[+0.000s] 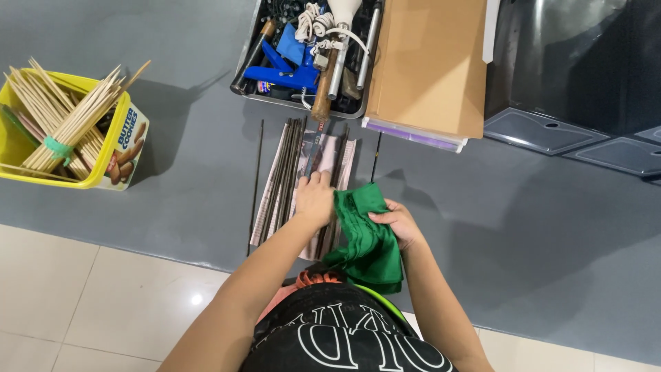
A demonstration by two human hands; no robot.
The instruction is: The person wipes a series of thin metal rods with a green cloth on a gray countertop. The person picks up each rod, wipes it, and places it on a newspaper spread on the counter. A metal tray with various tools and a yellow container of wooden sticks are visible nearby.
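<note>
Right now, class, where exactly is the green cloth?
In the head view, the green cloth sits near the centre, gripped by the right hand, just right of the left hand and the dark rods lying on paper.

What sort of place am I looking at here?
Likely a home craft or workshop floor: a tool tray, dark metal rods on paper, and a yellow tin of bamboo sticks.

Both hands, left [315, 200] and right [398, 224], extend forward, fingers curled.
</note>
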